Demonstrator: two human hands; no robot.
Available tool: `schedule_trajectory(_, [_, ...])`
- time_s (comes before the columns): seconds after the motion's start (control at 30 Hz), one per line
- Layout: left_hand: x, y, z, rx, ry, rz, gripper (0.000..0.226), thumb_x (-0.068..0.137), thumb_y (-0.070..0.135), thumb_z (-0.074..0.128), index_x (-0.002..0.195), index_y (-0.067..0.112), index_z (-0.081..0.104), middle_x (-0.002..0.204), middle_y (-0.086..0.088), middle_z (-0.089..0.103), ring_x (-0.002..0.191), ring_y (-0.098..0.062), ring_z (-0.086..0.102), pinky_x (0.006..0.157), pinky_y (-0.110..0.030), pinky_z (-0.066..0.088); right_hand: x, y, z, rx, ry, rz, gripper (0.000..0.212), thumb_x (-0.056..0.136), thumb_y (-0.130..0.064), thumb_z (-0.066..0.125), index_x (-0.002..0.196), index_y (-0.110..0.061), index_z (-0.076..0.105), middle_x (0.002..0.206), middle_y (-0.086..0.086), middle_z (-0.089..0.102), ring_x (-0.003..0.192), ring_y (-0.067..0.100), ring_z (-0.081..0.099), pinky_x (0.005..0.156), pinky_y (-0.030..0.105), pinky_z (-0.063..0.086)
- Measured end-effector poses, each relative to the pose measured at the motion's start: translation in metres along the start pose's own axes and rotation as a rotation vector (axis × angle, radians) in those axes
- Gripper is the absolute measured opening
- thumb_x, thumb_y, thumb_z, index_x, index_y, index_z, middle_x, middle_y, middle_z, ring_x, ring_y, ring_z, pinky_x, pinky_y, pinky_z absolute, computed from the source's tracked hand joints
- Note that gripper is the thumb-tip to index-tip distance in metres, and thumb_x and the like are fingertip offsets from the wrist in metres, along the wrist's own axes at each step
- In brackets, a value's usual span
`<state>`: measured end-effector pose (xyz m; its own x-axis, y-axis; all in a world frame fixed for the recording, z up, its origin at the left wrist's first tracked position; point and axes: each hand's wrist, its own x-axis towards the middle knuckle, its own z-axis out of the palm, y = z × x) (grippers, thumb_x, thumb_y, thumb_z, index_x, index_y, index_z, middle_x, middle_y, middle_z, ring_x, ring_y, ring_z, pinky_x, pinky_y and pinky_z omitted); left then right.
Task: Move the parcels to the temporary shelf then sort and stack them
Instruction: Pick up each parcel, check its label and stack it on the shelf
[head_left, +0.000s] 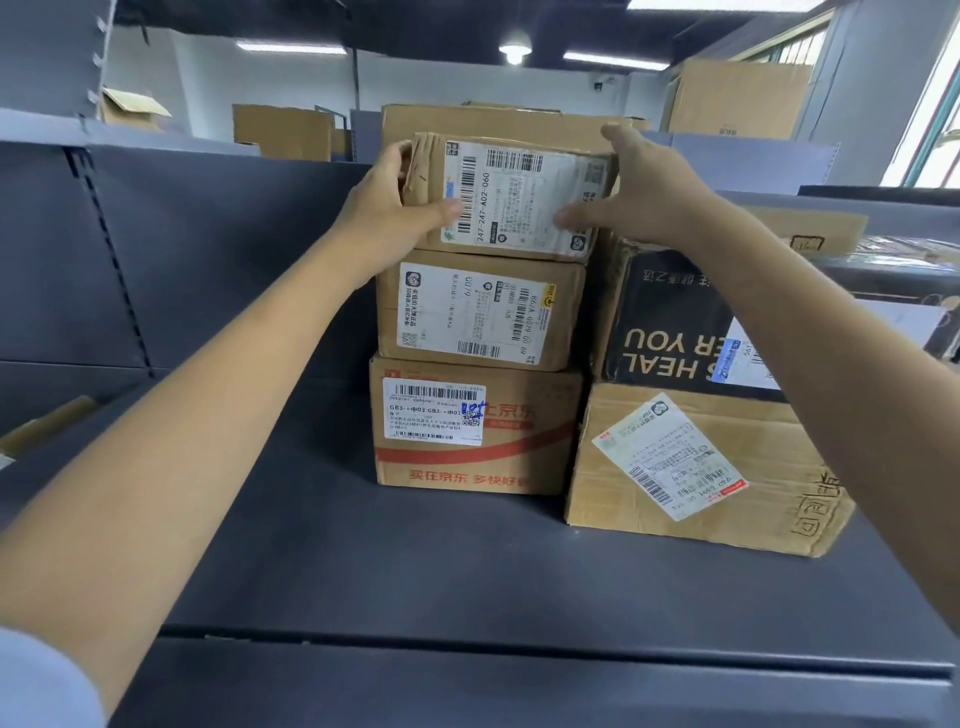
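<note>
**Top parcel, left stack — held between both hands**

I see the top parcel (511, 200) between my left hand (387, 208) and right hand (636, 195), each grip curled round one end. It sits atop the middle parcel (478, 312) and bottom parcel (472, 426) on the grey shelf (415, 561).

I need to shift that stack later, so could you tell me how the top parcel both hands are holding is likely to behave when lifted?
The top parcel is probably fairly light, since the left hand and right hand hold it with fingertips. Its crumpled left corner suggests soft cardboard that may give under pressure. Being boxy, it should not roll.
</note>
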<state>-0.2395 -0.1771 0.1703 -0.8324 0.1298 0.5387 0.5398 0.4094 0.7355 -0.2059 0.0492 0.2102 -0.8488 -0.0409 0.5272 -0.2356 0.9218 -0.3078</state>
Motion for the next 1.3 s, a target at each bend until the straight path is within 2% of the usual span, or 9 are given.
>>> schedule_trajectory(0.23, [-0.015, 0.013, -0.003, 0.133, 0.062, 0.055, 0.081, 0.086, 0.029, 0.066, 0.149, 0.02, 0.015, 0.151, -0.001, 0.031, 0.137, -0.017, 0.03, 0.11, -0.039, 0.032, -0.014, -0.002, -0.01, 0.016, 0.021, -0.009, 0.084, 0.08, -0.04, 0.07, 0.146, -0.01, 0.027, 0.146, 0.006, 0.043, 0.132, 0.022, 0.041, 0.095, 0.025, 0.036])
schedule_trajectory(0.37, [-0.028, 0.024, 0.003, 0.482, 0.08, 0.166, 0.095, 0.084, 0.031, 0.065, 0.15, 0.02, -0.002, 0.159, -0.009, -0.003, 0.145, -0.028, -0.01, 0.115, -0.054, 0.001, -0.026, -0.003, -0.015, -0.014, 0.047, -0.017, 0.086, 0.081, -0.042, 0.07, 0.147, -0.008, 0.025, 0.148, 0.008, 0.039, 0.135, 0.024, 0.037, 0.105, 0.031, 0.032])
schedule_trajectory(0.43, [-0.033, 0.029, 0.008, 0.623, 0.067, 0.253, 0.095, 0.084, 0.031, 0.064, 0.15, 0.018, -0.002, 0.158, -0.012, -0.012, 0.143, -0.03, -0.017, 0.113, -0.058, -0.004, -0.033, -0.004, -0.016, -0.038, 0.058, -0.024, 0.087, 0.081, -0.043, 0.069, 0.147, -0.008, 0.026, 0.149, 0.008, 0.038, 0.135, 0.025, 0.035, 0.106, 0.032, 0.031])
schedule_trajectory(0.6, [-0.054, 0.041, 0.026, 0.74, 0.006, 0.43, 0.087, 0.084, 0.035, 0.062, 0.15, 0.017, 0.008, 0.157, -0.013, -0.011, 0.143, -0.032, -0.016, 0.112, -0.056, -0.007, -0.058, 0.001, -0.016, -0.116, 0.118, -0.032, 0.086, 0.078, -0.047, 0.07, 0.146, -0.011, 0.031, 0.152, 0.008, 0.031, 0.142, 0.027, 0.023, 0.116, 0.042, 0.021])
schedule_trajectory(0.8, [-0.078, 0.049, 0.061, 0.653, -0.1, 0.501, 0.083, 0.086, 0.035, 0.061, 0.15, 0.017, 0.011, 0.158, -0.012, -0.005, 0.144, -0.028, -0.012, 0.116, -0.052, -0.001, -0.111, 0.016, -0.022, -0.177, 0.218, 0.055, 0.079, 0.082, -0.044, 0.068, 0.145, -0.014, 0.031, 0.158, 0.012, 0.014, 0.147, 0.031, 0.003, 0.119, 0.049, 0.009])
schedule_trajectory(0.93, [-0.099, 0.057, 0.093, 0.518, -0.174, 0.592, 0.078, 0.086, 0.031, 0.062, 0.148, 0.013, 0.018, 0.157, -0.015, 0.005, 0.145, -0.029, -0.005, 0.117, -0.048, 0.001, -0.157, 0.039, -0.025, -0.188, 0.299, 0.185, 0.076, 0.079, -0.043, 0.071, 0.141, -0.017, 0.036, 0.157, 0.013, 0.018, 0.146, 0.033, 0.007, 0.118, 0.052, 0.011])
schedule_trajectory(1.07, [-0.12, 0.07, 0.135, 0.453, -0.248, 0.719, 0.076, 0.086, 0.028, 0.06, 0.148, 0.012, 0.019, 0.157, -0.017, 0.003, 0.144, -0.032, -0.006, 0.115, -0.051, -0.001, -0.212, 0.066, -0.032, -0.224, 0.319, 0.311, 0.082, 0.075, -0.039, 0.076, 0.142, -0.015, 0.034, 0.154, 0.013, 0.022, 0.145, 0.033, 0.01, 0.118, 0.051, 0.014])
schedule_trajectory(1.2, [-0.147, 0.088, 0.178, 0.464, -0.286, 0.808, 0.077, 0.088, 0.033, 0.055, 0.15, 0.016, 0.014, 0.157, -0.017, -0.009, 0.144, -0.033, -0.013, 0.112, -0.053, -0.008, -0.268, 0.089, -0.048, -0.243, 0.275, 0.507, 0.086, 0.077, -0.037, 0.076, 0.145, -0.014, 0.028, 0.158, 0.014, 0.009, 0.147, 0.03, -0.003, 0.118, 0.045, 0.007])
schedule_trajectory(1.3, [-0.164, 0.102, 0.211, 0.399, -0.354, 0.84, 0.076, 0.089, 0.032, 0.055, 0.15, 0.018, 0.012, 0.157, -0.017, -0.007, 0.144, -0.033, -0.01, 0.112, -0.053, -0.007, -0.306, 0.108, -0.063, -0.277, 0.27, 0.62, 0.093, 0.077, -0.038, 0.075, 0.148, -0.013, 0.021, 0.159, 0.013, 0.004, 0.147, 0.03, -0.006, 0.119, 0.045, 0.006])
